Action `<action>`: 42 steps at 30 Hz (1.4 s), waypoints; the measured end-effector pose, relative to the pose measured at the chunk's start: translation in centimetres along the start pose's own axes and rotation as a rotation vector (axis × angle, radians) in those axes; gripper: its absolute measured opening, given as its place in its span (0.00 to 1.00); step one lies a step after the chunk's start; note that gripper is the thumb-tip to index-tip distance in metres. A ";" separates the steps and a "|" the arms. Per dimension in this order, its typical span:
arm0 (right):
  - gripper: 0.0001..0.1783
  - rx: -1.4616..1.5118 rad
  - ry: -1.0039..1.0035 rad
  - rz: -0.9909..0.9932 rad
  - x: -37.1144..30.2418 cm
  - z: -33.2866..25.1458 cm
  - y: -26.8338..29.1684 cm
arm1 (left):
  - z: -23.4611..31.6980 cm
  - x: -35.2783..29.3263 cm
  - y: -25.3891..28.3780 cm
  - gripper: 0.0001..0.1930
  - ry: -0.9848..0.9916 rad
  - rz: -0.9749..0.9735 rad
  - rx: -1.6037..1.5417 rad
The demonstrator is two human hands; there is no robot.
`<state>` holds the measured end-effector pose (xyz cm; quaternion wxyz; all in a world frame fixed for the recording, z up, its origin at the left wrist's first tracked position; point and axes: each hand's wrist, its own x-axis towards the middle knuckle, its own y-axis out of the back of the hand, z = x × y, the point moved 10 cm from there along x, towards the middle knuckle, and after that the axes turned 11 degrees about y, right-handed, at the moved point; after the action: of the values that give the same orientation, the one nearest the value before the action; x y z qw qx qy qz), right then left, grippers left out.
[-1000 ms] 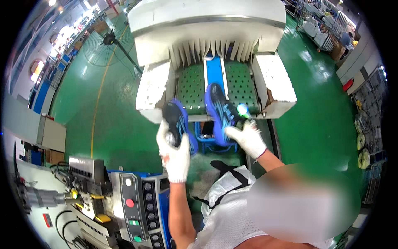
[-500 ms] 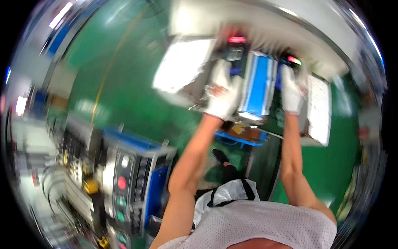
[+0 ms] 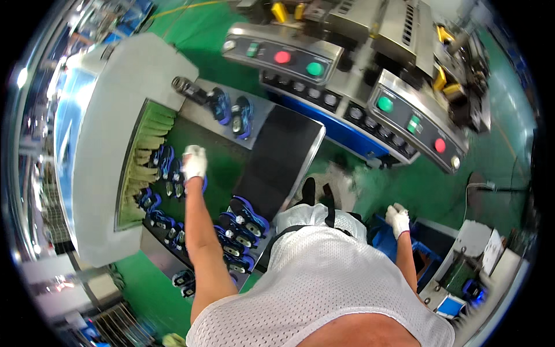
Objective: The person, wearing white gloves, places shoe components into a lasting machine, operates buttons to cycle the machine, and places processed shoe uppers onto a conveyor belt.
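Note:
My left hand (image 3: pixel 195 162), in a white glove, is over the dark belt (image 3: pixel 222 173) beside several black-and-blue shoes (image 3: pixel 166 162). Its fingers are bunched, and what they may hold is hidden. A purple-blue edge of a shoe shows close to that wrist. More shoes (image 3: pixel 250 218) stand in a row at the near end of the belt. My right hand (image 3: pixel 398 218), also gloved, is out to the right above a blue crate (image 3: pixel 384 240). Its fingers are loosely bent and slightly apart, with nothing seen in them.
A pale tunnel machine (image 3: pixel 110 139) with a yellow-green fringe curtain (image 3: pixel 147 144) is at left. Two shoes (image 3: pixel 241 117) sit on a metal ledge beyond the belt. Ahead stands a press with red and green button panels (image 3: pixel 282 56). Equipment with a blue light (image 3: pixel 474 294) is at lower right.
The view has swung round: the lit machine and blue-topped piece between my hands are gone from there. My hands have spread apart, the left to the belt of shoes, the right above the crate.

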<state>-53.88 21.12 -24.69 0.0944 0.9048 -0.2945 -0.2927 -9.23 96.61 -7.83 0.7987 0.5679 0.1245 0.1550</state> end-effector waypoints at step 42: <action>0.47 1.234 0.214 -0.967 0.0 -51.8 -19.3 | 37.2 -9.6 3.4 0.29 -0.272 -0.639 -1.065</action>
<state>-14.38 36.67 10.69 -0.5344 0.8446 0.0329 0.0037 -4.45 61.63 7.66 0.9872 0.0424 0.0912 -0.1236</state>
